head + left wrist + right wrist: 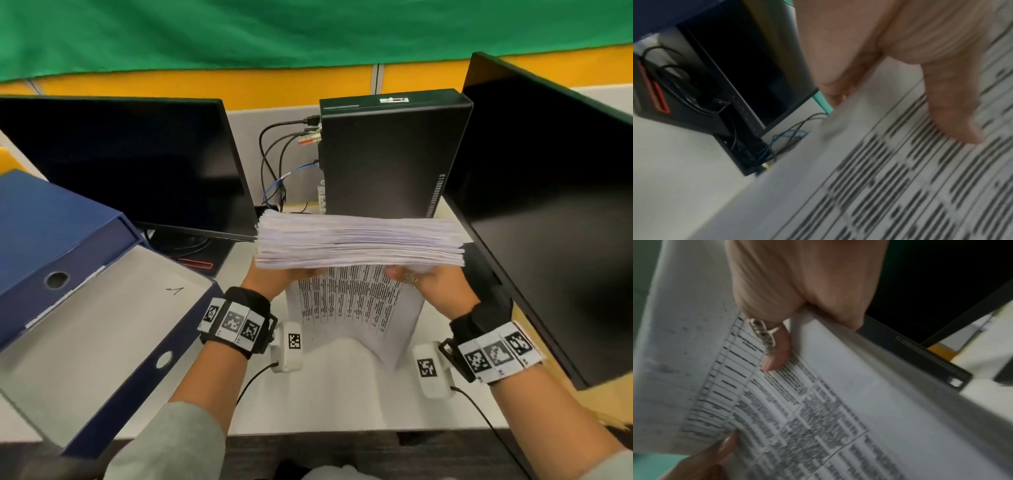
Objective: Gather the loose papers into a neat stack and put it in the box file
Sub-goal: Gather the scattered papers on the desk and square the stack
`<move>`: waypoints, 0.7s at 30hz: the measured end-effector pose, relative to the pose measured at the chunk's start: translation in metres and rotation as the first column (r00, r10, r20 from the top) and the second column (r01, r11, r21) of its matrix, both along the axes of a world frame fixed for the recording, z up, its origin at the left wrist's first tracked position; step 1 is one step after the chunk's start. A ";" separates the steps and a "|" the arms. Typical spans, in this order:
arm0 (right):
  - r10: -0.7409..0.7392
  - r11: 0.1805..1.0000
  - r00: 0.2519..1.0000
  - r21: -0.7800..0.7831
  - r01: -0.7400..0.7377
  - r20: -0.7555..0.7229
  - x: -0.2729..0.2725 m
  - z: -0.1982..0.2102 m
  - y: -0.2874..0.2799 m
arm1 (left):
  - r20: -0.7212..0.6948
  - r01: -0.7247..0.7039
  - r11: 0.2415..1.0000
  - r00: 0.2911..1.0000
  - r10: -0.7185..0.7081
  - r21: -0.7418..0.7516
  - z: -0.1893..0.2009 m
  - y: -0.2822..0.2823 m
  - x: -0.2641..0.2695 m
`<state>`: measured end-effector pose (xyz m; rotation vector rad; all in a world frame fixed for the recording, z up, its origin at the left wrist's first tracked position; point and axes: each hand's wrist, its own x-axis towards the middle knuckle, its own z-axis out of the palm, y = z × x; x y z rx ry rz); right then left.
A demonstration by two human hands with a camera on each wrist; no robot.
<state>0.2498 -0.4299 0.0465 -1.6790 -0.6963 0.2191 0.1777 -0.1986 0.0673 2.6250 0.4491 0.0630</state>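
Both hands hold the thick stack of papers upright on edge in the middle of the frame, above the desk. The left hand grips the stack's left side, its thumb pressed flat on the printed front sheet and its fingers reaching round behind. The right hand, which wears a ring, clamps the right side the same way. The front sheet curls away from the rest and hangs down toward the desk, so the stack is not yet tidy; its top edges look ragged too.

The box file lies open at the lower left of the frame, its blue lid folded back toward the upper left and its grey inside showing. I would say the squaring-up step is under way. Next the loose sheet needs pulling back in and the edges tapping level on the desk, then the whole bundle has to swing left and go down flat into the box file.
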 end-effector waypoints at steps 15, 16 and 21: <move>-0.051 0.864 0.645 -0.290 0.411 0.762 -0.027 0.065 0.028 | 0.566 0.169 0.981 0.820 -0.087 -0.093 0.079 -0.061 -0.052; -0.026 0.836 0.647 -0.338 0.432 0.762 -0.025 0.060 0.030 | 0.564 0.188 0.974 0.822 -0.086 -0.125 0.072 -0.054 -0.042; -0.014 0.754 0.685 -0.442 0.485 0.728 -0.019 0.043 0.036 | 0.686 0.276 0.953 0.717 -0.119 -0.124 0.025 -0.034 -0.022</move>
